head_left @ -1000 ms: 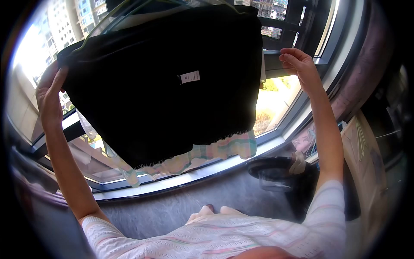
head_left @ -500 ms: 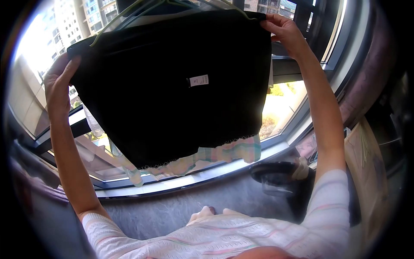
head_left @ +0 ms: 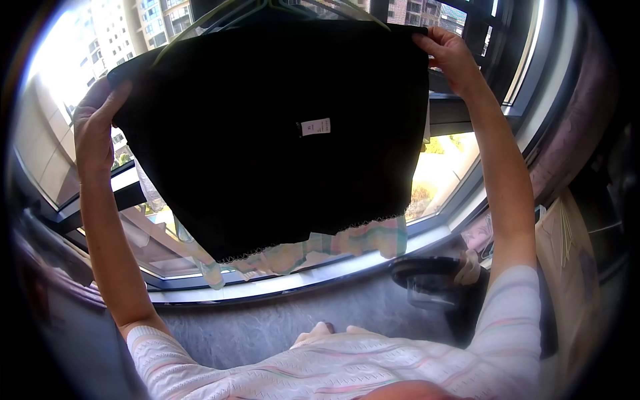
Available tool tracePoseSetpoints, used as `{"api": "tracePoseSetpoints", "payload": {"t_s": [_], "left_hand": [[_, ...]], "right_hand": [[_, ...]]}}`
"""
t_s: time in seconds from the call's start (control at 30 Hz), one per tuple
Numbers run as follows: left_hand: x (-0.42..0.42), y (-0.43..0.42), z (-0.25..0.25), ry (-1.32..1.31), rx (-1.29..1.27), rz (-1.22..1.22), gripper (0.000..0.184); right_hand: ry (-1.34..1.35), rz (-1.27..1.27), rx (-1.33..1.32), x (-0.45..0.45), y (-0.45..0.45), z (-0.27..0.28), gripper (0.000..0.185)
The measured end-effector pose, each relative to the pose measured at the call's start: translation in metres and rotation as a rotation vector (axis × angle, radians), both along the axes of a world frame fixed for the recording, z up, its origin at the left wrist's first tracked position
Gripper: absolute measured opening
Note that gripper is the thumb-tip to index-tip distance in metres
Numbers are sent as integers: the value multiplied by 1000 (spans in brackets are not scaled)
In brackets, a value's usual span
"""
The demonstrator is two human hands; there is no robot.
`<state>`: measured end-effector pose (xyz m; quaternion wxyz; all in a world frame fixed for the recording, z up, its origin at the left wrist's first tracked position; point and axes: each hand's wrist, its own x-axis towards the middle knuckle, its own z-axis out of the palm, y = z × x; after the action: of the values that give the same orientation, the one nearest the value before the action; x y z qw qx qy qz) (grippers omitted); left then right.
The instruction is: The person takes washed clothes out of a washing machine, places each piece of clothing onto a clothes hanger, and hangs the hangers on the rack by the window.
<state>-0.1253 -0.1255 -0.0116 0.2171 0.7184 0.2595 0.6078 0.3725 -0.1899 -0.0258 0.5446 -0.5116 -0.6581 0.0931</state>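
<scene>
A black garment (head_left: 273, 167) is spread upright in front of me, with a small white label (head_left: 315, 127) on its middle and a pale, frilly stitched lower edge. Its exact kind is hard to tell. My left hand (head_left: 100, 123) pinches the upper left corner, thumb on the near side. At the upper right corner, my right hand (head_left: 450, 57) grips the cloth between thumb and fingers. Light green hangers (head_left: 200, 25) show along the top edge, and their ends overlap the black cloth. Below and behind it hangs a pastel plaid cloth (head_left: 360, 241).
Large windows with dark frames (head_left: 460, 117) surround the garment, with buildings outside. A dark round object (head_left: 427, 273) stands low at the right above the grey marbled floor (head_left: 267, 320). Beside my right arm is a beige bag-like item (head_left: 567, 253) with hangers near it.
The garment and both hands have shifted slightly right in view, partly with the camera. Its upper edge looks smoother, and the hanger ends sit a little differently against it. Both holds are kept.
</scene>
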Motion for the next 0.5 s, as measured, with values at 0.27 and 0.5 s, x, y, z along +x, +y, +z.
{"api": "tracePoseSetpoints", "payload": {"t_s": [0.27, 0.5], "left_hand": [[0, -4, 2, -2, 23, -23, 23], [10, -5, 13, -3, 67, 22, 21]], "right_hand": [[71, -3, 104, -12, -1, 0, 20], [94, 51, -27, -7, -8, 2, 16]]}}
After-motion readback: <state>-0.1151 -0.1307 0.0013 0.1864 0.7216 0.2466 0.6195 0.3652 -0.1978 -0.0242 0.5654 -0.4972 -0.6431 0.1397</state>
